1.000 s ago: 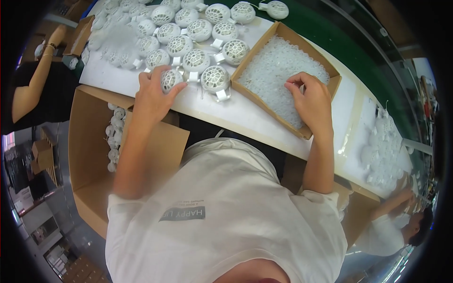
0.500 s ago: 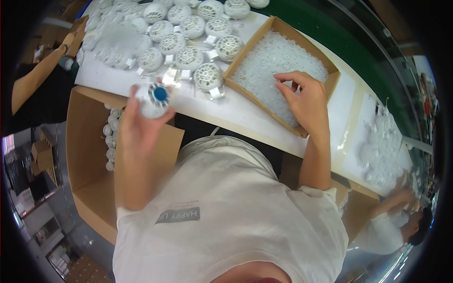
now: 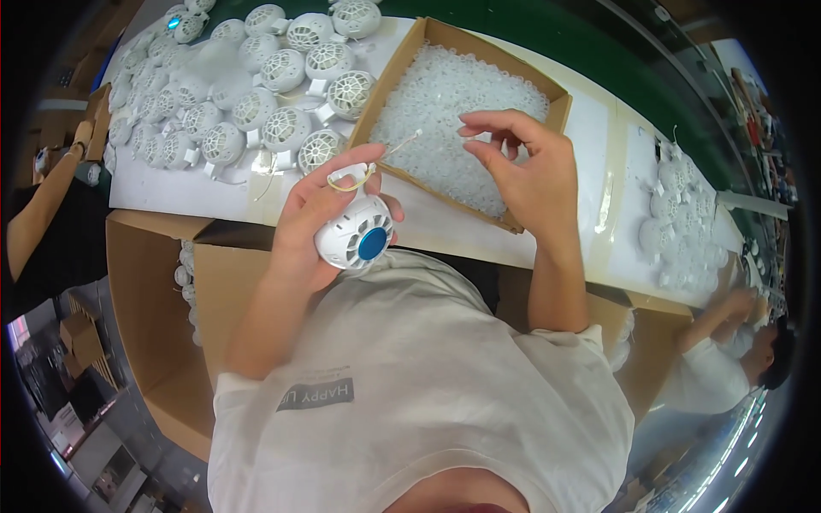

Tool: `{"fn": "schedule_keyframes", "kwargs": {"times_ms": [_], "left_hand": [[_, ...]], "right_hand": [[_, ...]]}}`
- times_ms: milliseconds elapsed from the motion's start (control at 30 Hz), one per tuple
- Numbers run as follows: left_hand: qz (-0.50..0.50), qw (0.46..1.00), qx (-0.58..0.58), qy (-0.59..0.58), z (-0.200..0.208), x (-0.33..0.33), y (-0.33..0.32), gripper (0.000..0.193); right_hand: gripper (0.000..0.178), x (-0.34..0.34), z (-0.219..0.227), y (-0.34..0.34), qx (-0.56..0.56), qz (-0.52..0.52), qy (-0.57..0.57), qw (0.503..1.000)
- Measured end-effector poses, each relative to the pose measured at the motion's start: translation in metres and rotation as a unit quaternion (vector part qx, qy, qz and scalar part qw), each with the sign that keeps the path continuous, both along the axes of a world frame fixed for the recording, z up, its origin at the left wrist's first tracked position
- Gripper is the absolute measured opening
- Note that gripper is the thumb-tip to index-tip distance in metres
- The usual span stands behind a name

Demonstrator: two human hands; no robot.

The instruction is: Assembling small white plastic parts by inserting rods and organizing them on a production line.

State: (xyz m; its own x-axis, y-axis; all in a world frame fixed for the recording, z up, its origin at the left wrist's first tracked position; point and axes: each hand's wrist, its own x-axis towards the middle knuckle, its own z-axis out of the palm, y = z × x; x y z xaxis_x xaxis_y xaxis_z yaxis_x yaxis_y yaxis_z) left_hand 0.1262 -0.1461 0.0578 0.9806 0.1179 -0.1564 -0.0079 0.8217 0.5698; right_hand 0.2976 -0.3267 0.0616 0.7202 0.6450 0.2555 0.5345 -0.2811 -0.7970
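Observation:
My left hand (image 3: 304, 224) is wrapped round a small white fan unit (image 3: 346, 235) with a slotted face and a shiny blue round centre. From its top, a thin pale cable (image 3: 395, 150) loops past my fingers and ends in a small white plug over the edge of the cardboard tray (image 3: 376, 107). Tiny clear plastic rings (image 3: 445, 94) fill that tray. Above their right side hovers my right hand (image 3: 530, 167), thumb and fingertips drawn close in a pinch. Anything between those fingertips is too small or too clear to make out.
More white fan units (image 3: 282, 68) crowd the table's left side, and a further cluster (image 3: 676, 222) lies at the right. An open cardboard box (image 3: 154, 316) holding white units stands below the table's left edge. Other people work at far left (image 3: 51, 197) and right (image 3: 710, 368).
My left hand has brought the fan unit rightward and nearer my body, and its cable now shows. My right hand stays over the ring tray, its pinch slightly wider. The whole view has shifted.

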Motion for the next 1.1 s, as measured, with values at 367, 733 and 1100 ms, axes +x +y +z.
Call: {"fn": "schedule_keyframes", "kwargs": {"times_ms": [367, 733, 1100], "left_hand": [[-0.001, 0.964, 0.249, 0.090, 0.013, -0.001, -0.005, 0.044], [0.054, 0.763, 0.643, -0.039, 0.002, -0.002, -0.009, 0.052], [0.103, 0.956, 0.275, 0.012, -0.002, -0.003, -0.023, 0.053]], "right_hand": [[0.048, -0.013, 0.024, 0.012, 0.112, 0.108, -0.041, 0.987], [0.053, -0.023, 0.028, 0.012, 0.078, 0.160, -0.154, 0.972], [0.057, -0.032, 0.002, 0.012, 0.209, 0.209, 0.229, 0.928]]}}
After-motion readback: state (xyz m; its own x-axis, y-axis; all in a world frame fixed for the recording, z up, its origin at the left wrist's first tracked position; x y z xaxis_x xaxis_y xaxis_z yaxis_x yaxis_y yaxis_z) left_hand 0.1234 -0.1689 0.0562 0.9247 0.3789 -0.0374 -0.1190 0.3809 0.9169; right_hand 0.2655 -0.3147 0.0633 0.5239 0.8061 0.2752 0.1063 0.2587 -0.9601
